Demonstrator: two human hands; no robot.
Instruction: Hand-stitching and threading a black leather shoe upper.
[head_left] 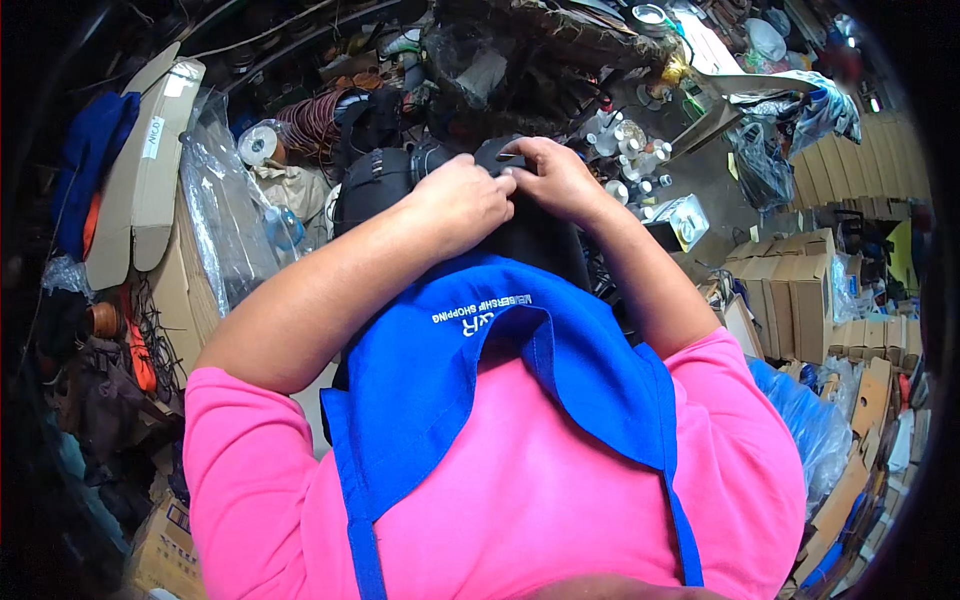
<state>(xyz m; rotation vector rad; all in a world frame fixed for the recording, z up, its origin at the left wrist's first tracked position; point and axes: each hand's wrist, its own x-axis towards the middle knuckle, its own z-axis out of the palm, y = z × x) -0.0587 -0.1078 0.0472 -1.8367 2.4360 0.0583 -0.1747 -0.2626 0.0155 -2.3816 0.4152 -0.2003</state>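
In front of my blue apron [590, 330], both hands meet over a black rounded object [490, 152] whose kind I cannot make out. My left hand [465, 205] is closed, knuckles up, with its fingertips hidden. Right against it, my right hand [555, 180] has thumb and forefinger drawn together in a pinch. A small thin thing seems to stick out by those fingertips, too small to name. Beside my left wrist sits another black rounded piece [375, 183] with slots along its top. Dark material lies under both hands.
A roll of clear tape or film [258, 143] and coiled reddish cord [310, 122] lie at the far left. White bottles and cups [625, 140] crowd the floor beyond my right hand. Cardboard boxes [785, 285] stand at right; flattened cardboard [140, 170] leans at left.
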